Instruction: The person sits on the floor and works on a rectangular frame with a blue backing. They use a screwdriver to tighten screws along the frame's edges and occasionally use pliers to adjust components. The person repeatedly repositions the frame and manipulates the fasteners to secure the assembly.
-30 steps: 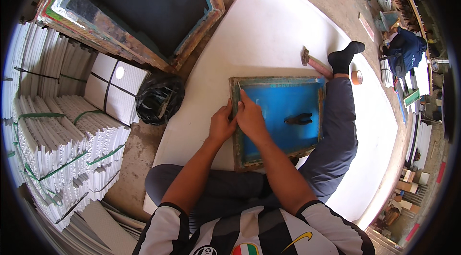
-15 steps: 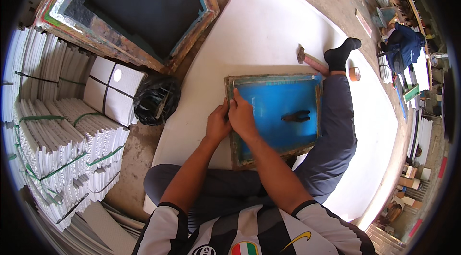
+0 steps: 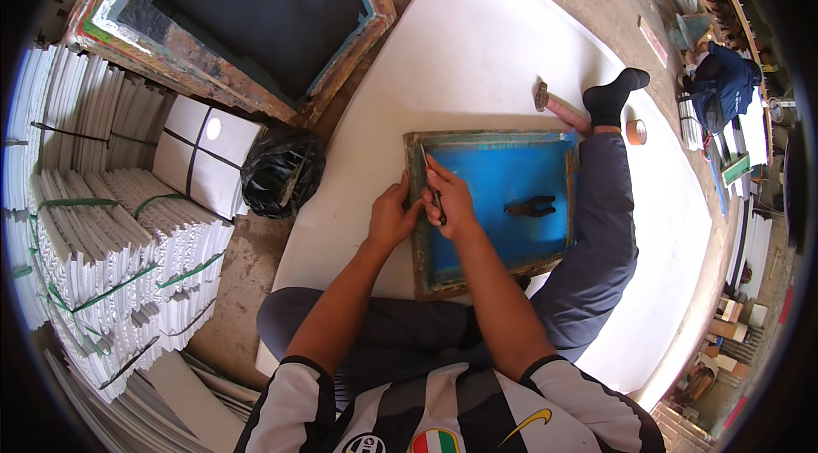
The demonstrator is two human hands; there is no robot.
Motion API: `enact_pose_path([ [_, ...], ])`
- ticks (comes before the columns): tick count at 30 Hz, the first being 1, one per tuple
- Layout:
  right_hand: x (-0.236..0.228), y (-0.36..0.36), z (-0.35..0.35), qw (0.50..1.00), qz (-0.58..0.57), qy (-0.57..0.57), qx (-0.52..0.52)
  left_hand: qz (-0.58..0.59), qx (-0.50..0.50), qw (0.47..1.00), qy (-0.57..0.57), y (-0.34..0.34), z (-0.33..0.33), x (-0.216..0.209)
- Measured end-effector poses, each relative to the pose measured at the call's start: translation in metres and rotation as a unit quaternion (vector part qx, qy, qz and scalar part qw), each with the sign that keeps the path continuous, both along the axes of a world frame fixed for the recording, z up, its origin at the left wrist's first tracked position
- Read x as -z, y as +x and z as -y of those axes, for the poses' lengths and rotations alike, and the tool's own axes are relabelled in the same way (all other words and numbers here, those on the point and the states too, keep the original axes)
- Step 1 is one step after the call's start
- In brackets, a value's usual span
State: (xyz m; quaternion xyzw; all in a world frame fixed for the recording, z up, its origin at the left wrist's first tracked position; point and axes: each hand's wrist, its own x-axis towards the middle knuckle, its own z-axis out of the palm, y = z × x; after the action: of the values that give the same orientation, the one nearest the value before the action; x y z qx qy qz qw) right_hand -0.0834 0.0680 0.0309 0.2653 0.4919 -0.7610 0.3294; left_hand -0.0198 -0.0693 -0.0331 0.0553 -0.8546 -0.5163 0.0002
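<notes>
A small wooden screen-printing frame [image 3: 494, 276] with blue mesh [image 3: 486, 240] lies in front of me against my bent right leg. On its left bar, my left hand [image 3: 394, 214] grips the outer edge, thumb on top. My right hand [image 3: 452, 201] is closed around a slim tool with a dark handle [image 3: 437, 207], which looks like a screwdriver. Its thin metal tip points away from me, along the left bar near the far-left corner. Dark-handled pliers [image 3: 530, 207] rest on the mesh toward the right side.
A hammer [image 3: 562, 109] and a tape roll [image 3: 636, 132] lie by my right foot on the white sheet [image 3: 477, 44]. A larger frame [image 3: 223, 69] stands far left, near a black plastic bag [image 3: 283, 172] and strapped white stacks [image 3: 111, 240]. Another person [image 3: 724, 82] is at far right.
My right hand has turned and shifted right, off the left bar, so the tool's dark handle now shows. My left hand stays on the frame's left edge.
</notes>
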Motion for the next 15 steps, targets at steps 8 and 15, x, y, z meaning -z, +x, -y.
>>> enact_pose_path([
  [8,-0.003,-0.003,-0.003,0.991,-0.059,0.093,-0.073,0.013,-0.001,1.0,0.005,0.0,0.0,0.0],
  [15,0.002,-0.008,-0.017,0.999,-0.002,-0.027,-0.027,0.019,-0.01,0.999,0.027,0.0,-0.001,0.003],
])
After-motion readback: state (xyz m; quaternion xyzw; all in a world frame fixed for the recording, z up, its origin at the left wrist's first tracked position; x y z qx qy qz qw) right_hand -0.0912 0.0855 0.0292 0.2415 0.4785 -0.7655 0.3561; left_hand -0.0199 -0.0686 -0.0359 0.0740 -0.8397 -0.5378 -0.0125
